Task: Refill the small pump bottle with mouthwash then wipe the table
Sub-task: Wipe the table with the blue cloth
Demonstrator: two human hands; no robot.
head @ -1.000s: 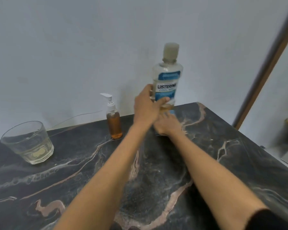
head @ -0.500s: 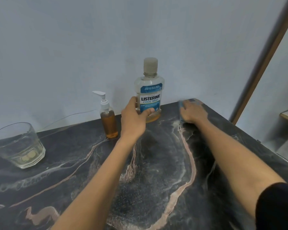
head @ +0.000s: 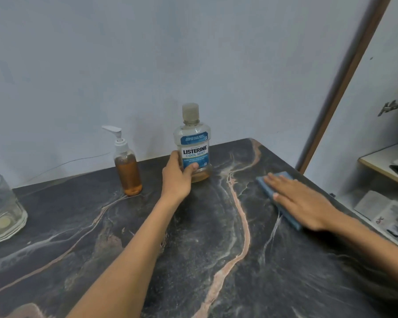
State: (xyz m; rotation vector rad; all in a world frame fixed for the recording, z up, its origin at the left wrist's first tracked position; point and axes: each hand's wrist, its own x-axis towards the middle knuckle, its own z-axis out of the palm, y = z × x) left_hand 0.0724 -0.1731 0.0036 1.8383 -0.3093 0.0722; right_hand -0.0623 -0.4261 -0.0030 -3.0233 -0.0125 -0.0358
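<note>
A capped, clear mouthwash bottle point(head: 193, 143) with a blue label stands upright at the back of the dark marble table point(head: 193, 249), a little amber liquid at its bottom. My left hand point(head: 178, 177) grips its lower part. Left of it stands the small pump bottle point(head: 126, 171), nearly full of amber liquid, white pump on top. My right hand point(head: 301, 200) lies flat, fingers straight, pressing a blue cloth point(head: 265, 183) onto the table near the right edge. Most of the cloth is hidden under the hand.
A glass tumbler point(head: 2, 210) with a little liquid sits at the far left. A wall runs right behind the table. Past the table's right edge are a brown door frame point(head: 340, 88), a shelf point(head: 384, 164) and papers point(head: 386, 212) below.
The mouthwash bottle came down from the air and now stands on the table. My right hand slid the cloth from the middle to the back right, then toward me along the right edge.
</note>
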